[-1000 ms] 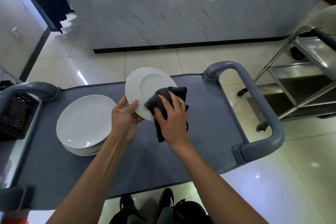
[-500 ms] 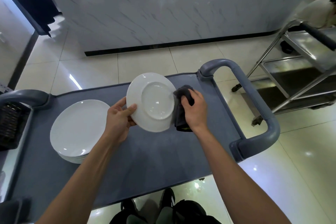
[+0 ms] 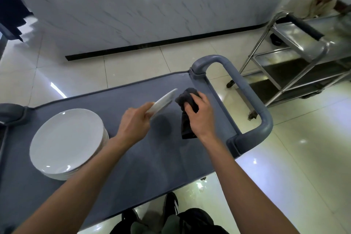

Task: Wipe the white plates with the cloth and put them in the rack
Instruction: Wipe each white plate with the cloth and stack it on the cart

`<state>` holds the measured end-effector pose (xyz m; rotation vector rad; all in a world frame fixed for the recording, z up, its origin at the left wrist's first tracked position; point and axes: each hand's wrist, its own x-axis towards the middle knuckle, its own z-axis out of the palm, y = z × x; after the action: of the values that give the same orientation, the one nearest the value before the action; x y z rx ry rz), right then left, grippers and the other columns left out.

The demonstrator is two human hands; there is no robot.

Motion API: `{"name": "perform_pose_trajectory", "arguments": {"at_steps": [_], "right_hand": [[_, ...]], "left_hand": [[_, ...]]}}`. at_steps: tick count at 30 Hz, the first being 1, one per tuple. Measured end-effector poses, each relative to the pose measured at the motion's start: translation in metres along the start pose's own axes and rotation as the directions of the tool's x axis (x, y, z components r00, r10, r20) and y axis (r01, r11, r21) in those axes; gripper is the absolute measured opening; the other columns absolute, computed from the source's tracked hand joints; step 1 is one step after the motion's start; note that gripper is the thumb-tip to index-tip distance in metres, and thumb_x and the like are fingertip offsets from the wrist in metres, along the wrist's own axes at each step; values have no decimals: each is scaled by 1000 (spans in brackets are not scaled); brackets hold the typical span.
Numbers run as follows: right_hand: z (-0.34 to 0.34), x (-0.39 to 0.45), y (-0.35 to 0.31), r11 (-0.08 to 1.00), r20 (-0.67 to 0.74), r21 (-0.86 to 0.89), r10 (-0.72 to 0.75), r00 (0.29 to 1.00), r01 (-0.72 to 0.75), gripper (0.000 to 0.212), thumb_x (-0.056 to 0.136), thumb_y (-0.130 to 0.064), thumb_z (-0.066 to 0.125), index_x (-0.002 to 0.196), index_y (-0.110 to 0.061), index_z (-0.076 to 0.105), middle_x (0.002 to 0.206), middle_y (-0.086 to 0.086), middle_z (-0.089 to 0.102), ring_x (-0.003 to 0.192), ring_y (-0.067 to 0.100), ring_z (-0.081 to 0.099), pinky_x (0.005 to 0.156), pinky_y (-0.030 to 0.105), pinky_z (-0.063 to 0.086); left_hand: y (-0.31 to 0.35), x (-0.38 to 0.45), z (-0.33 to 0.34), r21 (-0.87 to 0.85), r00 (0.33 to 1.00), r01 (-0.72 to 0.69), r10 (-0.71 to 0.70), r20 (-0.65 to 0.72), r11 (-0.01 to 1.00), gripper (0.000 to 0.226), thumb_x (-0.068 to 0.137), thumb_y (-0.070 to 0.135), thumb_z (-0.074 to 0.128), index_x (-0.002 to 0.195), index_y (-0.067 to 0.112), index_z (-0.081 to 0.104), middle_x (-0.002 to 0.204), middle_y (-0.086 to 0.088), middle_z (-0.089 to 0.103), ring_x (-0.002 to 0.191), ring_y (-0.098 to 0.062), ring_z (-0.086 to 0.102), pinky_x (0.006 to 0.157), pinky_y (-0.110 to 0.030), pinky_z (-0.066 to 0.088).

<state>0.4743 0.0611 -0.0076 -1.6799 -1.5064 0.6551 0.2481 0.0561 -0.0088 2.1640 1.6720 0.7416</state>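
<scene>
Head-camera footage is taken up mostly by a grey cart top (image 3: 133, 161), which is bounded by a raised lip and by a thick grey loop handle (image 3: 252, 100) at its right end; a second such handle (image 3: 11, 114) is partly seen at the left edge. Glossy cream floor tiles (image 3: 133, 66) are seen beyond the cart, and a pale marbled wall (image 3: 152, 5) with a dark skirting strip is seen behind them. To the right, a steel trolley (image 3: 303, 51) with shelves is parked well apart from the cart, and another person in a light top (image 3: 307, 4) is seen bent behind it.

A stack of white plates (image 3: 66, 142) is set on the left part of the cart top. A single white plate (image 3: 163, 101) is held above the middle of the surface, tilted so that it is seen nearly edge-on and somewhat blurred; its near rim is gripped by the curled fingers of the left hand (image 3: 134, 123). Just beside it, apart from its far rim, a dark cloth (image 3: 187, 112) is bunched in the right hand (image 3: 201, 114), whose fingers are curled round its upper part while the rest hangs down toward the cart. No rack can be made out. Dark shoes (image 3: 171, 203) are seen on the floor at the cart's near edge.
</scene>
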Motion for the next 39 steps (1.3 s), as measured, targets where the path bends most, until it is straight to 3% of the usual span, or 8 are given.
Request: {"name": "perform_pose_trajectory", "arguments": {"at_steps": [5,9,15,20,24,30,35,39], "right_hand": [[-8,-6,11,1000,-28,2,8,1000,-8,36,100,-26,61,135,-18,62,142,-5,50,129,10,47,113,28,38],[-14,-9,20,1000,-39,-14,14,999,-14,37,100,-28,60,136,-21,62,142,-7,50,130,9,47,114,34,41],[-16,-13,29,999,-28,-40,13,1000,-14,37,100,-27,60,137,-21,61,143,-6,49,131,11,46,115,37,41],[-5,-15,40,997,59,-71,39,997,-35,42,100,-27,61,141,-22,59,149,-1,46,137,16,43,116,41,38],[10,-15,50,995,145,-91,50,988,-37,44,99,-29,61,142,-23,57,152,-1,42,140,18,41,116,44,39],[22,-12,55,987,185,-158,15,983,15,43,99,-30,60,142,-25,57,151,0,43,139,20,41,115,44,39],[27,-10,59,972,189,-227,-19,982,62,40,99,-32,60,138,-24,59,150,0,44,136,23,44,110,46,43],[30,-10,62,968,197,-234,-43,980,90,40,99,-32,61,138,-23,59,150,1,44,136,23,44,109,46,43]], "left_hand": [[3,2,13,251,995,-70,48,93,966,49,83,6,63,128,24,63,85,-14,73,67,-42,65,58,-37,49],[1,-2,23,357,978,-201,167,123,912,50,65,4,63,111,21,71,90,-3,77,61,-36,68,47,-34,50],[-6,-8,44,356,951,-263,178,254,897,56,60,-5,73,110,20,70,92,2,75,70,-30,69,46,-34,52],[-6,-12,60,379,941,-283,178,288,881,46,66,-2,73,105,21,70,87,5,67,75,-26,63,52,-28,33],[-11,-15,73,361,938,-271,160,309,892,48,62,0,76,106,20,69,91,3,67,78,-27,63,56,-32,45],[-14,-18,90,357,932,-238,109,346,903,54,60,3,77,110,22,69,96,3,67,85,-27,63,58,-31,46],[-27,-27,102,358,928,-195,54,368,913,48,70,7,79,114,25,69,117,-3,67,109,-33,62,83,-41,55],[-33,-32,107,359,925,-210,67,374,909,50,70,2,77,115,22,70,121,-7,66,115,-37,61,88,-45,55]]}}
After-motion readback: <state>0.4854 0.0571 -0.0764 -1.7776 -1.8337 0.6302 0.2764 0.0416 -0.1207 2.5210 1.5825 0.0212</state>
